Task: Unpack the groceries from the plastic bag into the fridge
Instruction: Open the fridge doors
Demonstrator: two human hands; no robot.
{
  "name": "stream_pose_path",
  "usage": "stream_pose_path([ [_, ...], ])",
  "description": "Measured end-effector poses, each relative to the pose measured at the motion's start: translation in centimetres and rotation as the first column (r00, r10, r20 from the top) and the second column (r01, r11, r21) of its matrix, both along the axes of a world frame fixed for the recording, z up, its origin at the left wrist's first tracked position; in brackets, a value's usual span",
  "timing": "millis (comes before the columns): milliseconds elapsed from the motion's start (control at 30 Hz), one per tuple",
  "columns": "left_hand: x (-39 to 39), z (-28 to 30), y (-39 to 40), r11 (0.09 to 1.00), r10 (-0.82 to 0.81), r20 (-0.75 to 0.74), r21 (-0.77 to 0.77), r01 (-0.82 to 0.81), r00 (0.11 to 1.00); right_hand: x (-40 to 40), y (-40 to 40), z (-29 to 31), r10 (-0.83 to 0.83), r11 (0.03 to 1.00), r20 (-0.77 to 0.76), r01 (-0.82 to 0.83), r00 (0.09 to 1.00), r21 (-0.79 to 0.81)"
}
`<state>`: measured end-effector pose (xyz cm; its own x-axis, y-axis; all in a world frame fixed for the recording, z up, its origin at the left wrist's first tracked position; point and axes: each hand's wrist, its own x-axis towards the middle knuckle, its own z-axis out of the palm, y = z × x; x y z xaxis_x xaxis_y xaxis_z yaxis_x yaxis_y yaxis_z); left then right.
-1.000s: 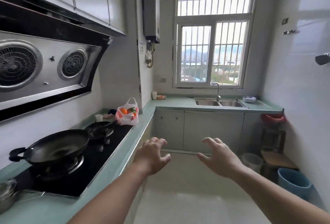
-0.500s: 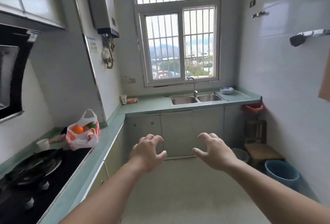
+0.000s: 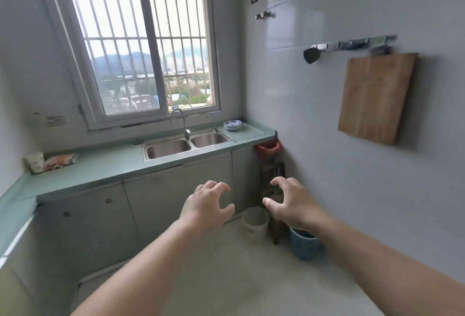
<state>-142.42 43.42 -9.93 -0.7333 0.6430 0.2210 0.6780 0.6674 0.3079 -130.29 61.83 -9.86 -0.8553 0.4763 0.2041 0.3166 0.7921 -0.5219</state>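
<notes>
Neither plastic bag nor fridge in view (only the far corner of the kitchen), so unpacking judged not yet begun. Left hand (image 3: 207, 206) and right hand (image 3: 293, 203) raised in front of the sink (image 3: 187, 145), each grip loosely curled on nothing. Risk: searching the wrong end, or knocking the pale bucket (image 3: 254, 221) and blue bin (image 3: 304, 244) below the sink's right end.

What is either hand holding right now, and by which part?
Nothing. The left hand and right hand both hang in the air, fingers loosely curled, touching nothing.
</notes>
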Motion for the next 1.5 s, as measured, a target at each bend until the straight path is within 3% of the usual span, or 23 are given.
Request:
stream_pose_path([
  [300,-9.7,-1.6,18.8,0.908,-0.415,-0.009,0.049,0.415,0.910,-5.1,12.5,0.6,-0.368,0.929,0.071,0.362,0.927,0.078],
  [600,-12.7,-0.6,34.6,0.727,-0.686,-0.038,0.004,0.686,0.727,-0.6,21.8,1.3,-0.714,0.700,0.103,0.706,0.692,0.110],
  [733,-11.1,-0.7,41.1,0.646,-0.762,-0.036,0.012,0.763,0.646,2.4,26.2,0.5,-0.809,0.587,0.101,0.807,0.580,0.063],
  [1133,-2.7,-2.2,59.6,0.499,-0.864,0.019,-0.110,0.860,0.504,9.6,41.0,-0.9,-0.862,0.502,0.062,0.864,0.502,-0.018],
  [1367,7.7,-1.0,68.8,0.270,-0.963,-0.033,-0.161,0.949,0.269,18.5,43.9,1.0,-0.935,0.349,0.049,0.936,0.351,-0.051],
  [1500,13.0,-1.7,72.7,0.118,-0.993,0.016,-0.139,0.983,0.121,20.3,45.1,1.8,-0.955,0.293,0.041,0.956,0.293,-0.020],
])
